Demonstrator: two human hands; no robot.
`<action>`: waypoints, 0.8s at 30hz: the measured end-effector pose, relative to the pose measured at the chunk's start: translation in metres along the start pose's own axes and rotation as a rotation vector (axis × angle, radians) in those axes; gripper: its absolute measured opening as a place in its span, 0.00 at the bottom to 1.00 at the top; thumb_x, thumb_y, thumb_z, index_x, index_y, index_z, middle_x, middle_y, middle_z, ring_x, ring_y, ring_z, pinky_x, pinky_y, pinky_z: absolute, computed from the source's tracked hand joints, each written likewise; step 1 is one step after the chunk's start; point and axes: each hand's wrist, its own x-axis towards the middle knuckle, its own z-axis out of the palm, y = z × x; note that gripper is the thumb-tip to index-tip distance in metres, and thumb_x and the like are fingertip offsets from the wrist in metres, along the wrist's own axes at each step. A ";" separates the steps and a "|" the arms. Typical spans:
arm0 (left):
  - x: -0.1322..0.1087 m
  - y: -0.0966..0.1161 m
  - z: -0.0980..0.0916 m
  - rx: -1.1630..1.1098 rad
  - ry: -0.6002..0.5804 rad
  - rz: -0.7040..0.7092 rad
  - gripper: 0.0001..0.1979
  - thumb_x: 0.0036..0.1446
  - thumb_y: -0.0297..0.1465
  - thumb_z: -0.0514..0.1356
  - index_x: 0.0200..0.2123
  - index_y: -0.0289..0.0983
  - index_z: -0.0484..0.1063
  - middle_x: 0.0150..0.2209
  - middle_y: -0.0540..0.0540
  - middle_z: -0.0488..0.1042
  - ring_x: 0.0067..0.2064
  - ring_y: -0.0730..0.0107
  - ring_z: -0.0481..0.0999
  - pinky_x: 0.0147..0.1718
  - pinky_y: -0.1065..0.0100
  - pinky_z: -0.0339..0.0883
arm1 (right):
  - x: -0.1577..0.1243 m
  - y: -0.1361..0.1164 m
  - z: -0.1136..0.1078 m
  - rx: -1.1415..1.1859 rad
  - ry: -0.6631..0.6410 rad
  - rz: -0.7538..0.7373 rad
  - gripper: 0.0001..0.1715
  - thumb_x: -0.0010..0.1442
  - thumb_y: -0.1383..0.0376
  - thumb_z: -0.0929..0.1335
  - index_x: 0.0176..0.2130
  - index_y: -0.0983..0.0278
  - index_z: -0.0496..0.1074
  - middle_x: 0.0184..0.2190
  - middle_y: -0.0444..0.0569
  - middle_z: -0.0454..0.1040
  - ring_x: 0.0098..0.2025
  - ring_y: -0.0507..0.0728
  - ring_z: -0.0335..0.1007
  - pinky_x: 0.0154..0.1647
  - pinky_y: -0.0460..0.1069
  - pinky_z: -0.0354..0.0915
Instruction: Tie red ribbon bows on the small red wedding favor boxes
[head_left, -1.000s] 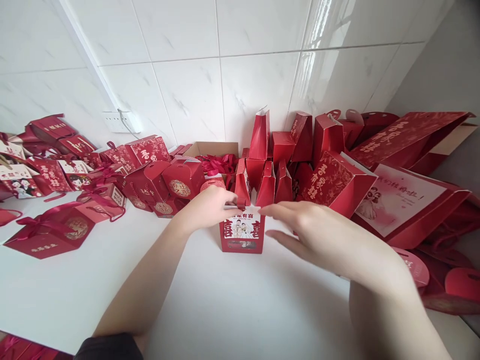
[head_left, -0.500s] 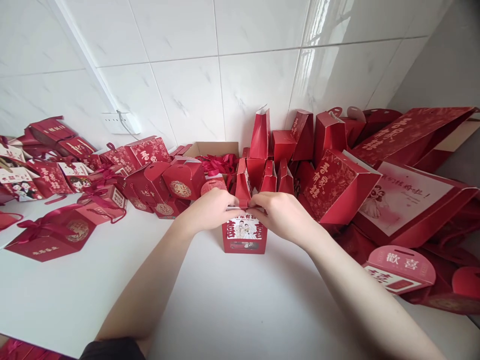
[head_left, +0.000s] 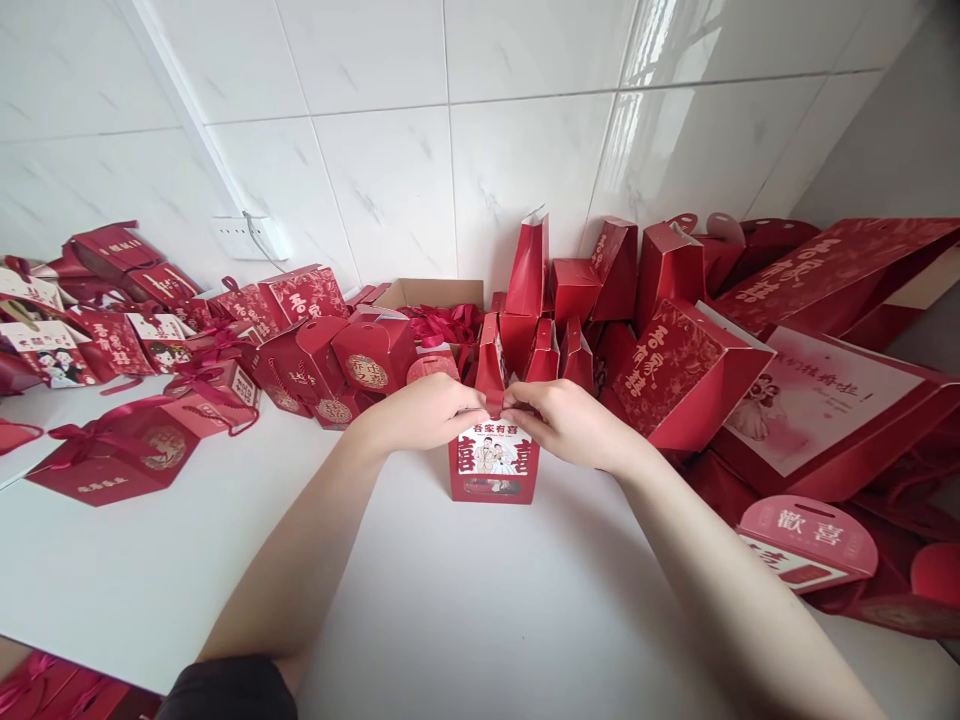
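A small red gift box (head_left: 492, 468) stands upright on the white table, its front printed with a couple in wedding dress and a little window below. At its top edge my left hand (head_left: 431, 412) pinches the left side with thumb and fingers. From the other side my right hand (head_left: 564, 420) grips the same top, fingers curled over it. Both thumbs face me, and the two hands almost meet. The fingertips and my hands cover most of the box's top flap. Right behind my hands stand several narrow red boxes (head_left: 491, 352).
Red boxes with gold emblems (head_left: 369, 370) crowd the left, beside a ribboned box (head_left: 116, 458). An open carton of red ribbon (head_left: 431, 292) stands against the tiled wall. Larger red boxes (head_left: 671, 375) pile up on the right, near a pink-topped box (head_left: 810, 535).
The view has shifted slightly, so the scene sits a bit further right. My hands have moved very little and still grip the gift box's top; slightly more of its printed front shows.
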 end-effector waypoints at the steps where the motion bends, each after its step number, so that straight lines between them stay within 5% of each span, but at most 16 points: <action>1: -0.001 0.001 -0.001 -0.012 0.001 -0.008 0.17 0.61 0.33 0.51 0.20 0.36 0.56 0.19 0.53 0.59 0.22 0.77 0.54 0.23 0.68 0.46 | 0.000 0.002 0.000 0.030 -0.014 -0.003 0.09 0.67 0.66 0.62 0.32 0.62 0.65 0.26 0.43 0.68 0.26 0.51 0.58 0.27 0.47 0.51; 5: -0.002 0.005 0.000 -0.108 0.075 -0.042 0.15 0.60 0.38 0.55 0.24 0.37 0.63 0.22 0.53 0.64 0.24 0.75 0.59 0.23 0.70 0.48 | -0.002 0.005 -0.002 0.101 -0.091 0.007 0.17 0.69 0.63 0.59 0.28 0.62 0.60 0.22 0.41 0.61 0.24 0.50 0.52 0.25 0.47 0.49; 11: 0.005 -0.001 0.011 -0.163 0.172 -0.094 0.23 0.64 0.42 0.51 0.21 0.37 0.48 0.19 0.54 0.48 0.22 0.77 0.49 0.22 0.68 0.43 | -0.005 0.004 -0.007 0.101 -0.115 0.012 0.16 0.69 0.61 0.59 0.31 0.63 0.66 0.23 0.43 0.64 0.24 0.51 0.52 0.26 0.48 0.50; 18: 0.005 -0.001 0.007 -0.091 0.109 -0.059 0.22 0.61 0.43 0.55 0.20 0.36 0.58 0.19 0.54 0.56 0.22 0.77 0.53 0.22 0.68 0.43 | -0.002 0.009 -0.004 0.111 -0.121 0.053 0.19 0.69 0.58 0.59 0.29 0.63 0.65 0.24 0.43 0.64 0.25 0.51 0.54 0.27 0.48 0.51; 24: 0.005 -0.004 0.007 -0.056 0.123 -0.026 0.21 0.62 0.40 0.54 0.20 0.35 0.59 0.18 0.54 0.57 0.22 0.77 0.55 0.22 0.68 0.43 | 0.003 0.014 0.003 0.343 -0.185 0.146 0.19 0.68 0.53 0.61 0.30 0.62 0.63 0.26 0.41 0.64 0.27 0.51 0.56 0.27 0.47 0.54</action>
